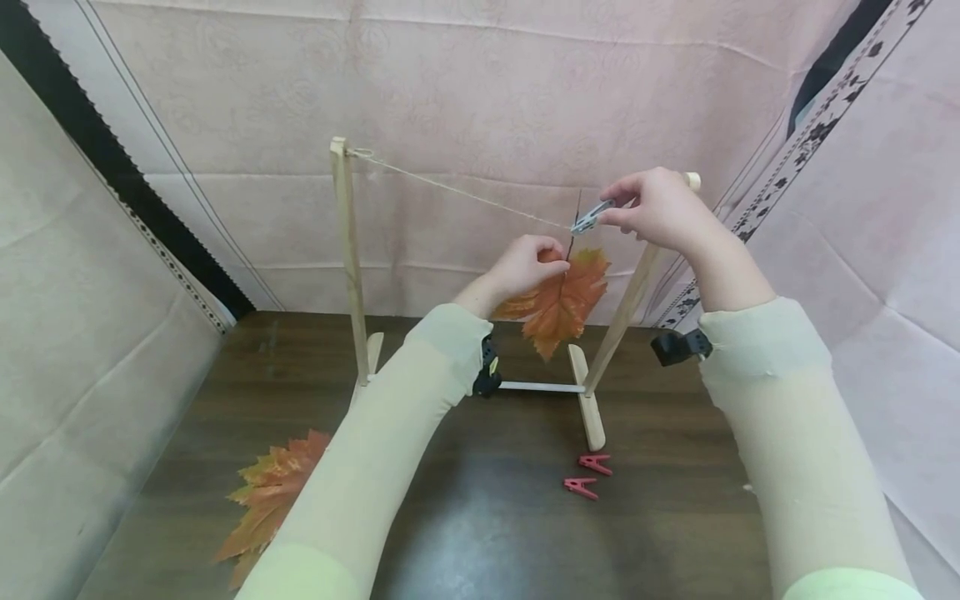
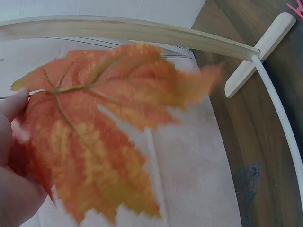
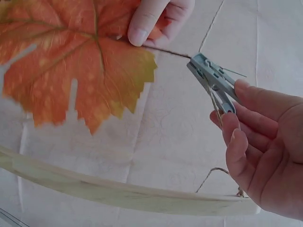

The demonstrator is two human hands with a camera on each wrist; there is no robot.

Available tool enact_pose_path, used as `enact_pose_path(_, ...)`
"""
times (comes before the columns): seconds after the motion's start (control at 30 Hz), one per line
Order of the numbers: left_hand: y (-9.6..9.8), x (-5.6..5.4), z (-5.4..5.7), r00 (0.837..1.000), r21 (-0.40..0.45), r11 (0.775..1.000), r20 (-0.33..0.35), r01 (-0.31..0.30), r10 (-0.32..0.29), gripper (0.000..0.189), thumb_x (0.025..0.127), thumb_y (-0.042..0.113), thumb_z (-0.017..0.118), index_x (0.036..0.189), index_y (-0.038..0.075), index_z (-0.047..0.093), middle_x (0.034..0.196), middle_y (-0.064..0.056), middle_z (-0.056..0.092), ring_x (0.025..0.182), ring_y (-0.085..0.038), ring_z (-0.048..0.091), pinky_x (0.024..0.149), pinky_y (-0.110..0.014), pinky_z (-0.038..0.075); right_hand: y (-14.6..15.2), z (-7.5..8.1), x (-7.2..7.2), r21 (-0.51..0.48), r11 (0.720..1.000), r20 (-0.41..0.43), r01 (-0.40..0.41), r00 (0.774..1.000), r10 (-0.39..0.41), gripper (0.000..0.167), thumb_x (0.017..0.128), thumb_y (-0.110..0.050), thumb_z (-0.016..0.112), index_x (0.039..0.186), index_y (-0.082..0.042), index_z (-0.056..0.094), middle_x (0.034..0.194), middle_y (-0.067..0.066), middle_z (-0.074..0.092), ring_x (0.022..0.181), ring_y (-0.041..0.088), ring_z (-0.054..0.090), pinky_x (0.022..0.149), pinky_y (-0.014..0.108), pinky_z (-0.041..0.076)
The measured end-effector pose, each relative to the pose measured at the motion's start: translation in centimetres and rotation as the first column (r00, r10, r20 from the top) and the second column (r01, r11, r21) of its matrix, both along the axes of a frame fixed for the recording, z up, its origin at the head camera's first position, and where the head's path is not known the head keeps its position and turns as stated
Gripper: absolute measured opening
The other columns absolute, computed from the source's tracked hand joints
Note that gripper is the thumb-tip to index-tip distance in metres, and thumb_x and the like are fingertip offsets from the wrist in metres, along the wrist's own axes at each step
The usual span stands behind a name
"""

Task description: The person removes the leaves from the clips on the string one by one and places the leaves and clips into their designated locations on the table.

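An orange artificial maple leaf (image 1: 567, 307) hangs from my left hand (image 1: 528, 265), whose thumb and fingers pinch it where the stem begins. My right hand (image 1: 660, 210) holds a blue-grey clothespin (image 1: 591, 217) between thumb and fingers. In the right wrist view, the tip of the clothespin (image 3: 202, 64) meets both the leaf's dark stem (image 3: 166, 50) and the twine (image 3: 211, 27); whether it clamps them I cannot tell. The left wrist view shows the leaf (image 2: 102, 99) spread out beside my thumb, its veins facing the camera.
Twine (image 1: 457, 190) runs from the left wooden post (image 1: 348, 258) toward the right post (image 1: 628, 304). A white rod (image 1: 542, 387) joins the posts low down. Two red clothespins (image 1: 581, 487) lie near the right foot (image 1: 591, 417). Another maple leaf (image 1: 273, 496) lies at left, partly behind my sleeve.
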State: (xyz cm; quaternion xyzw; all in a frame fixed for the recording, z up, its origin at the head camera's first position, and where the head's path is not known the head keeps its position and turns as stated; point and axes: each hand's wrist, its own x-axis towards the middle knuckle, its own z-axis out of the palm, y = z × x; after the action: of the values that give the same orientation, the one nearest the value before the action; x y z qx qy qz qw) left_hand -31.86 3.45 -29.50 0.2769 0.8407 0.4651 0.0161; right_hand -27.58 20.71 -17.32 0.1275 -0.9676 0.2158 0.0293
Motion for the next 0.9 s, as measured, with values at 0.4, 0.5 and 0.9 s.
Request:
enact_pose_path(0.4, -0.3, 0.3, 0.1, 1.0, -0.029, 0.999, -0.009, -0.017, 0.017, 0.015, 0.093, 0.018, 0.057, 0.097, 0.005, 0.061, 0.077, -0.001, 0.05, 0.074, -0.013, 0.045, 0.066, -0.02, 0.036, -0.2, 0.8, 0.2, 0.063, 0.997, 0.032, -0.033, 0.999, 0.031, 0.039, 0.087, -0.021, 0.065, 0.119, 0.001, 0.06, 0.106, 0.02, 0.066, 0.072, 0.011, 0.057, 0.058, 0.019, 0.046)
enact_pose_path(0.5, -0.3, 0.2, 0.0, 1.0, -0.026, 1.0, -0.029, -0.012, 0.012, 0.014, 0.093, 0.017, 0.058, 0.096, 0.004, 0.062, 0.078, -0.002, 0.052, 0.073, -0.013, 0.045, 0.066, -0.02, 0.036, -0.3, 0.8, 0.2, 0.082, 0.996, -0.004, -0.035, 0.999, 0.036, 0.035, 0.086, -0.022, 0.066, 0.113, 0.0, 0.064, 0.105, 0.02, 0.067, 0.079, 0.018, 0.06, 0.063, 0.022, 0.044)
enact_pose_path(0.9, -0.9, 0.2, -0.2, 0.997, -0.069, 0.998, -0.075, -0.005, -0.001, 0.015, 0.091, 0.018, 0.06, 0.096, 0.005, 0.066, 0.092, -0.006, 0.064, 0.079, -0.012, 0.049, 0.071, -0.02, 0.039, -0.2, 1.4, 0.2, 0.074, 0.997, -0.133, -0.02, 0.991, 0.03, 0.029, 0.085, -0.023, 0.068, 0.105, -0.002, 0.068, 0.103, 0.018, 0.069, 0.077, 0.011, 0.061, 0.075, 0.032, 0.043)
